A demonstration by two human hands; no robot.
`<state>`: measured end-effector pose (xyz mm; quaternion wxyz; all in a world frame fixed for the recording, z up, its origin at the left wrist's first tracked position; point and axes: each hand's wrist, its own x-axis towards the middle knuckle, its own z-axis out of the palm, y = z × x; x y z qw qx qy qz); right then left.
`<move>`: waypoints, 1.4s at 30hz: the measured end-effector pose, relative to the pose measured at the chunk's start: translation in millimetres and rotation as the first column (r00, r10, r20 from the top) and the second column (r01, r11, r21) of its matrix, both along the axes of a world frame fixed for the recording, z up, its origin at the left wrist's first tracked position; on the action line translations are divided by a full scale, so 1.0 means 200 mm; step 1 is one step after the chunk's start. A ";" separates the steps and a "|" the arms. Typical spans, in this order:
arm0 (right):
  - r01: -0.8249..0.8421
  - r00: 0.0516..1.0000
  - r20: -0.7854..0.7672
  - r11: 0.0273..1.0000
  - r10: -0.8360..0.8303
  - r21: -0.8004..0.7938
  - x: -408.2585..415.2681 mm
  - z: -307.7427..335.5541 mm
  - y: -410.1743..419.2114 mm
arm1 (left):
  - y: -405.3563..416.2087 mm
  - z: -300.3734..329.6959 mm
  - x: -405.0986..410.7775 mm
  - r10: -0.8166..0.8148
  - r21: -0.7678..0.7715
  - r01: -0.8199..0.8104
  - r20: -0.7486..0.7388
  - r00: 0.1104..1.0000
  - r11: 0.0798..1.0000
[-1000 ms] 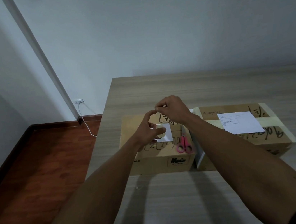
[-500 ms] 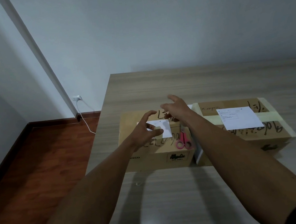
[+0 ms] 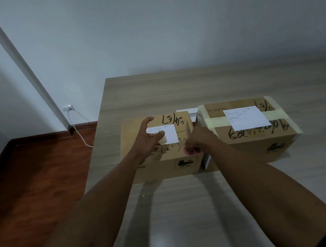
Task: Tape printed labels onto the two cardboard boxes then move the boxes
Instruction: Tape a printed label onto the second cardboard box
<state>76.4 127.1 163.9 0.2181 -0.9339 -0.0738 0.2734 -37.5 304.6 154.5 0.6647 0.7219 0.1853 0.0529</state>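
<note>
Two cardboard boxes stand side by side on the wooden table (image 3: 190,213). The left box (image 3: 159,166) carries a white label (image 3: 171,133) on its top. My left hand (image 3: 144,140) rests on that label and holds a beige bit of tape (image 3: 162,139) between thumb and fingers. My right hand (image 3: 200,137) has its fingers curled over the pink scissors (image 3: 190,151), which lie on the left box's right edge. The right box (image 3: 254,144) bears a label (image 3: 246,117) over wide beige tape bands.
Something white (image 3: 187,112) shows behind and between the two boxes. The table's left edge runs just left of the left box, with red wooden floor (image 3: 31,182) below. A wall socket with a white cable (image 3: 68,108) is at the far left.
My right hand has dropped from above the label down to the scissors and curled on them. My left hand has stayed on the label with the tape.
</note>
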 end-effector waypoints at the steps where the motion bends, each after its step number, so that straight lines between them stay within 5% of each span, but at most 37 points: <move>1: -0.002 1.000 0.010 1.000 0.002 -0.019 -0.02 0.00 -0.01 | 0.00 0.00 -0.01 0.007 -0.008 -0.007 -0.005 1.000 1.000; 5: 0.027 0.987 0.157 0.997 -0.015 -0.073 -0.10 -0.03 -0.02 | 0.00 0.01 -0.03 0.019 -0.045 -0.019 -0.002 1.000 0.999; 13: 0.073 0.977 0.206 0.993 -0.052 -0.096 -0.15 -0.01 0.01 | 0.06 -0.01 -0.08 0.025 -0.071 -0.026 -0.016 1.000 0.997; 17: 0.133 0.961 0.242 0.991 -0.133 0.017 -0.11 0.01 0.04 | 0.11 0.00 -0.10 0.020 -0.086 -0.022 -0.029 0.999 0.996; 24: -0.001 0.997 -0.070 0.983 0.015 0.184 -0.01 0.23 0.07 | 0.22 0.05 -0.12 0.020 -0.058 -0.023 -0.058 0.998 0.998; 30: -0.244 0.884 -0.352 0.945 0.308 0.216 0.07 0.30 0.03 | 0.30 0.10 -0.13 0.002 -0.003 -0.002 -0.116 0.993 1.000; 42: -0.398 0.852 -0.310 0.907 0.422 0.142 0.16 0.34 0.05 | 0.31 0.15 -0.06 -0.161 0.091 0.179 -0.174 0.971 0.980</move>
